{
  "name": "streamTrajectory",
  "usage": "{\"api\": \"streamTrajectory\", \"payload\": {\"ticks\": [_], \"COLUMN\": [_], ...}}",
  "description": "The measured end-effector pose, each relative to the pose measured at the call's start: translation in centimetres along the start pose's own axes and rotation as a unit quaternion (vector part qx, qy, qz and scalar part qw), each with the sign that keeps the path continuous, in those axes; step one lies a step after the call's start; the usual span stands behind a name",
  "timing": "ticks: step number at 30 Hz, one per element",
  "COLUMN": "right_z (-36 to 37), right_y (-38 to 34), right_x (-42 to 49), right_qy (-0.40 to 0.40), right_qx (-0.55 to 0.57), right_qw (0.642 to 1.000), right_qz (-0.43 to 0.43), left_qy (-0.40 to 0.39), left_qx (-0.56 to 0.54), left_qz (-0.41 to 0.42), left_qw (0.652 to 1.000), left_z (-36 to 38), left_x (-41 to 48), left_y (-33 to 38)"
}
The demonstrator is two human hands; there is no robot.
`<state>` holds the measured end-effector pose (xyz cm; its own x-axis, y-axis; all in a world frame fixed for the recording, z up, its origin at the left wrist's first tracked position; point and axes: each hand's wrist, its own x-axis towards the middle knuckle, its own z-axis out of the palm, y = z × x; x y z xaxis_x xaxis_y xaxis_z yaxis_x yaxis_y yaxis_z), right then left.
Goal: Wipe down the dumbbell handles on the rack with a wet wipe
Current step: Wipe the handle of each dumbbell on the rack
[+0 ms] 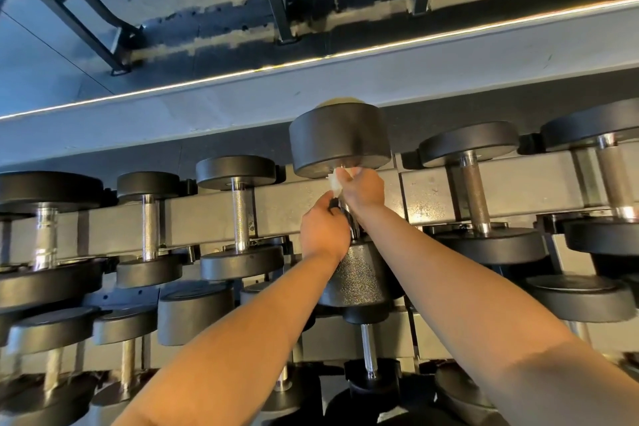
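Wiping the far end of one bar is the step I'm on: my right hand (pixel 363 188) pinches the small crumpled white wet wipe (pixel 334 181) against the chrome knurled handle (pixel 352 228) of the big black round-headed dumbbell (pixel 340 138), just where the bar meets the far head at twelve o'clock from my wrists. My left hand (pixel 323 230), at seven o'clock from the right, has its fingers curled round the lower stretch of the same bar, steadying it as far as I can judge. The dumbbell sits mid-row on the upper tier of the grey steel rack (pixel 294 218), and looks lifted a little above its neighbours. Next I should draw the wipe down toward six o'clock, which calls for my left hand to give way so the covered part gets cleaned. Then comes the smaller black dumbbell (pixel 475 190) at three o'clock, though I cannot tell which bars are already done.
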<state>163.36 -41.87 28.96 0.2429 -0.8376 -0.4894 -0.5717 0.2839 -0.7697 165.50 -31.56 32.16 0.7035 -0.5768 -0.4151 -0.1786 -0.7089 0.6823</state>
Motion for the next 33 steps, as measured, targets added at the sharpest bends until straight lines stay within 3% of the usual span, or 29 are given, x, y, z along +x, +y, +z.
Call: {"api": "streamTrajectory", "payload": {"ticks": [11,17,19,22,24,33], "right_z": [-2.3,-2.5,-2.4,-2.1,-2.1,-3.2], "right_y": [1.5,2.0,1.9,1.2,0.8,1.3], "right_x": [-1.1,-2.7,-2.4,-1.3,-0.9,-3.3], "right_qy": [-0.155,-0.172,-0.150,-0.099,-0.106,-0.189], "right_qx": [-0.131,-0.278,-0.270,-0.163,-0.150,-0.361], "right_qw": [0.979,0.945,0.951,0.981,0.983,0.913], "right_qz": [-0.005,-0.011,-0.006,-0.012,-0.008,-0.030], "left_qy": [0.020,0.013,0.015,0.031,0.043,0.064], "left_qx": [0.010,-0.020,-0.046,-0.074,-0.086,-0.099], "left_qz": [-0.006,-0.013,-0.010,0.000,-0.004,-0.009], "left_qw": [1.000,1.000,0.999,0.997,0.995,0.993], "left_z": [-0.1,0.0,0.0,0.0,-0.1,0.0], "left_x": [-0.2,0.0,0.0,0.0,0.1,0.2], "left_y": [0.1,0.0,-0.2,-0.6,-0.8,-0.8]}}
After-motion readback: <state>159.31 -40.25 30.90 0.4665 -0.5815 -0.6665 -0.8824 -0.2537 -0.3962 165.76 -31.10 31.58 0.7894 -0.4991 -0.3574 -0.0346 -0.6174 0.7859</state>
